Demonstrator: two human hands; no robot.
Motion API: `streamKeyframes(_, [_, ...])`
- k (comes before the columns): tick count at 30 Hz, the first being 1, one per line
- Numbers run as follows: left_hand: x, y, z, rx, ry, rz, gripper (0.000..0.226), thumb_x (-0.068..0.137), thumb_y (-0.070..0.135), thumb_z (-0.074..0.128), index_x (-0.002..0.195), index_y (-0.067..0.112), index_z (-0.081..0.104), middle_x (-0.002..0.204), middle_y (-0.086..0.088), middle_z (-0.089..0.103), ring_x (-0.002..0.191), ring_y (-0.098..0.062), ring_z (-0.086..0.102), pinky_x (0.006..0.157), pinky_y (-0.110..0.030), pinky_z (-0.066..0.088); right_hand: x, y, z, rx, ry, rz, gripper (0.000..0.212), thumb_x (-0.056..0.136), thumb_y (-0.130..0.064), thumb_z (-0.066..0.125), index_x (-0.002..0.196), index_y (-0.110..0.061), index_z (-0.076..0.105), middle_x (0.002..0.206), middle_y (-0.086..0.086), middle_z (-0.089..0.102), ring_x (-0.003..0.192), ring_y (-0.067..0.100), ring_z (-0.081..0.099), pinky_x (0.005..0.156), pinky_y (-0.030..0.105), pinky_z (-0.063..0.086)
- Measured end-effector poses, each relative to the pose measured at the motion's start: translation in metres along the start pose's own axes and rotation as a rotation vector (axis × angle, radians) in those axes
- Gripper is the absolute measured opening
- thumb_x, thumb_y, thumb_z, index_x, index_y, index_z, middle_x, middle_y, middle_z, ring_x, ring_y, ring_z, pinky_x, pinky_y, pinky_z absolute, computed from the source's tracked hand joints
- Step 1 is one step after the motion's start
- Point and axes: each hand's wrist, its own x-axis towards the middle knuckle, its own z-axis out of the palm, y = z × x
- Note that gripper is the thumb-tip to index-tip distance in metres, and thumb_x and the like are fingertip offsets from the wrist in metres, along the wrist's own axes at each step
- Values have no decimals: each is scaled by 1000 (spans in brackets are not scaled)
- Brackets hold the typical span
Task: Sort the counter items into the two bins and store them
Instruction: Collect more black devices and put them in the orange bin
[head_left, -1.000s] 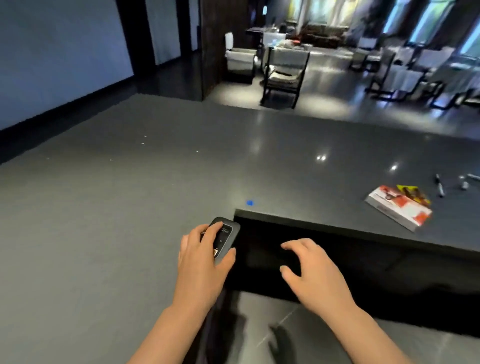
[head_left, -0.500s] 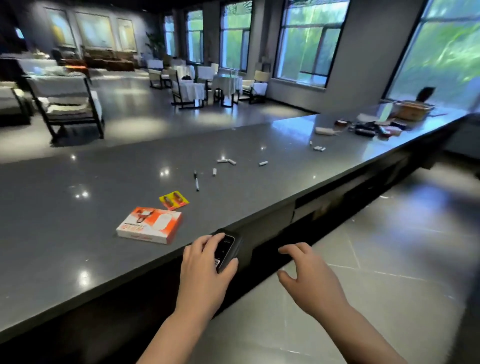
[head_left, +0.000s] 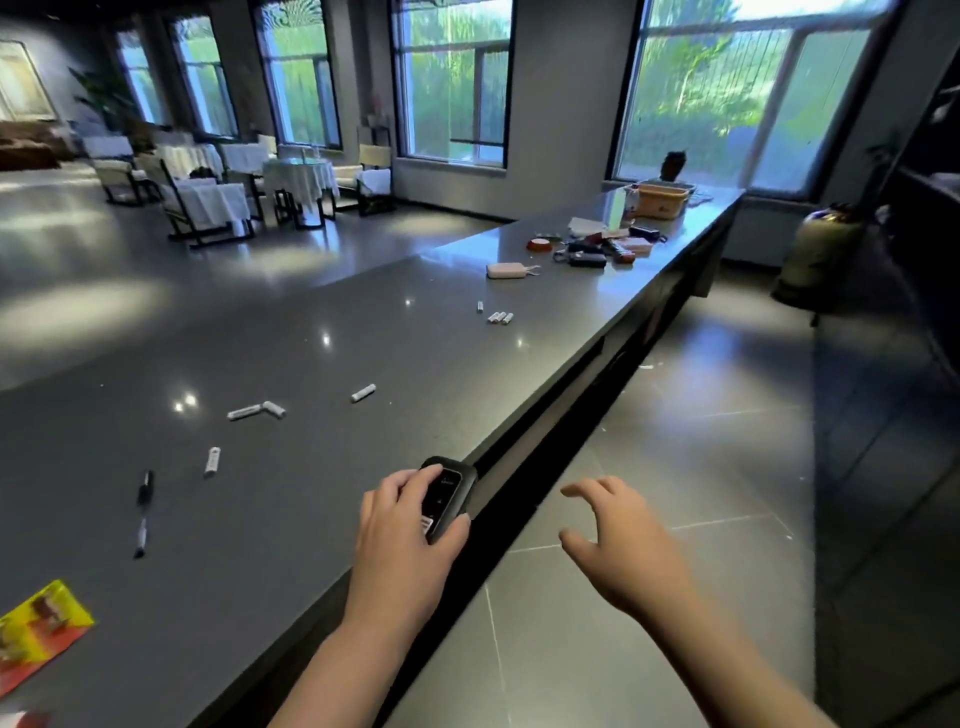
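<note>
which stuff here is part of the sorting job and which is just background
Job:
- dark device gripped by left hand
- white batteries
- black marker
- yellow packet
- far item pile
- tan bin

Background:
- counter
- dining tables and chairs
- windows
- empty right hand

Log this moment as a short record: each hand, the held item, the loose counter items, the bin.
left hand: grips a dark handheld device at the counter edge
right hand: fingers loosely curled, holds nothing, off the counter
loose items: white batteries scattered; black marker; yellow packet
far end: orange bin behind a cluster of small items
</note>
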Motion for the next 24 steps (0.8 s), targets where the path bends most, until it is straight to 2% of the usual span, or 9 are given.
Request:
streamKeyframes(4, [80, -1, 31, -19, -43, 61, 48, 82, 32, 67, 128, 33, 52, 118, 17, 46, 100, 4, 30, 80, -13, 27, 67, 16, 3, -4, 31, 68, 38, 88, -36, 56, 125, -33, 51, 127, -10, 49, 120, 12, 46, 88, 26, 43])
streamKeyframes(6, [119, 1, 48, -17, -53, 77, 48, 82, 32, 67, 127, 32, 53, 118, 17, 47, 99, 3, 30, 80, -15, 29, 97, 25, 4, -8, 39, 89, 37, 88, -37, 55, 125, -35, 50, 127, -12, 48, 121, 10, 45, 87, 26, 43])
streamKeyframes(11, [198, 21, 98, -5, -81, 84, 48, 81, 32, 67, 126, 34, 53, 119, 15, 48, 111, -7, 36, 96, -28, 36, 167, 61, 0, 5, 53, 144, 35, 89, -39, 53, 123, -38, 49, 123, -17, 48, 116, 5, 46, 77, 24, 44])
streamKeyframes(16, [264, 40, 174, -29, -106, 86, 47, 82, 34, 65, 127, 36, 50, 118, 19, 45, 109, -3, 33, 94, -24, 34, 246, 123, -8, 1, 72, 155, 34, 89, -39, 52, 123, -40, 49, 122, -21, 48, 113, 1, 47, 70, 21, 40])
streamKeyframes(20, [316, 67, 245, -27, -94, 29, 47, 83, 35, 64, 128, 36, 49, 120, 17, 44, 115, -8, 34, 98, -30, 36, 315, 184, -22, -19, 43, 127, 36, 89, -38, 52, 125, -38, 49, 125, -19, 48, 115, 2, 46, 71, 20, 40])
streamKeyframes(24, [367, 101, 306, -42, -78, -22, 47, 83, 34, 65, 128, 34, 50, 120, 15, 46, 116, -10, 34, 98, -30, 35, 377, 240, -45, -48, -3, 87, 37, 89, -38, 52, 126, -38, 48, 127, -18, 47, 117, 4, 45, 70, 20, 39])
